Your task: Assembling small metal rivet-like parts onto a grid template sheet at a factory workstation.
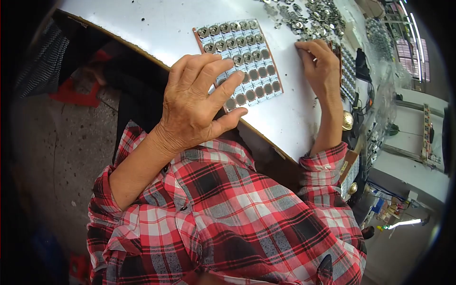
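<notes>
A panel of small circuit boards (253,74) lies on the white table, with rows of round grey pads. Metal clips sit on the pads of the far rows, while the near rows show bare pads. My left hand (197,97) is open over the panel's near left part, fingers spread, covering some of the pads. To the right of the panel, my right hand (321,66) is closed, its fingers curled together at the near edge of a heap of loose metal clips (325,19). Whatever lies between those fingertips is too small to make out.
More circuit board panels (348,71) stand along the right side, beside clear plastic bags (380,97). A round brass-coloured object (347,120) is near my right forearm. The table's wooden edge (259,135) runs slantwise before me. A red object (76,93) is below at left.
</notes>
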Motion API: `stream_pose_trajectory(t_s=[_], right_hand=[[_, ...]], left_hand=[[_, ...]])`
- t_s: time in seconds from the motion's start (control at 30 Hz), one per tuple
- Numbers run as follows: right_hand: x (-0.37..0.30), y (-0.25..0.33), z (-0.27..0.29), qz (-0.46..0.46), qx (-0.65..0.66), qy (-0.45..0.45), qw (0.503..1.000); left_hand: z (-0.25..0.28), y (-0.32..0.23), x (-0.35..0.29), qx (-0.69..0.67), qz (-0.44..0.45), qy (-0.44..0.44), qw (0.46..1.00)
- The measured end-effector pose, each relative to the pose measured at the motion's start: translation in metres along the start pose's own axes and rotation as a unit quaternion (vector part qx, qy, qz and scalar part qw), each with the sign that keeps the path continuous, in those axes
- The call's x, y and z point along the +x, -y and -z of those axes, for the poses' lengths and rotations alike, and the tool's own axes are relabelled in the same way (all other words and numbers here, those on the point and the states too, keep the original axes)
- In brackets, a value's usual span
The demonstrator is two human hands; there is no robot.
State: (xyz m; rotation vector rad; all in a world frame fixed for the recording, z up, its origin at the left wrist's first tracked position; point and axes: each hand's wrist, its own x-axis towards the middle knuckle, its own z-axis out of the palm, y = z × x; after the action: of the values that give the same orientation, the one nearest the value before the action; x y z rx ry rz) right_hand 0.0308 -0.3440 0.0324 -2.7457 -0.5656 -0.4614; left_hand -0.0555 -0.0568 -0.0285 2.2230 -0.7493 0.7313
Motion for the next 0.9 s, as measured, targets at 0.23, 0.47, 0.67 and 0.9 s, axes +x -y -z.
stream_pose_trajectory(t_s=[0.23, 0.47, 0.67, 0.9], right_hand=[[-0.003, -0.007, -0.003, 0.012, 0.039, 0.000, 0.999], [-0.006, 0.047, 0.006, -0.210, 0.471, 0.135, 0.846], [-0.005, 0.063, -0.009, -0.160, 0.357, 0.105, 0.914], [-0.009, 0.068, -0.014, -0.154, 0.380, 0.073, 0.909]], left_hand=[[-0.004, -0.003, 0.002, -0.010, -0.012, -0.052, 0.999], [-0.003, -0.004, 0.017, 0.007, -0.031, 0.000, 1.000], [-0.008, -0.004, 0.015, -0.010, -0.029, 0.031, 0.999], [-0.010, -0.003, 0.014, 0.002, -0.025, 0.027, 0.999]])
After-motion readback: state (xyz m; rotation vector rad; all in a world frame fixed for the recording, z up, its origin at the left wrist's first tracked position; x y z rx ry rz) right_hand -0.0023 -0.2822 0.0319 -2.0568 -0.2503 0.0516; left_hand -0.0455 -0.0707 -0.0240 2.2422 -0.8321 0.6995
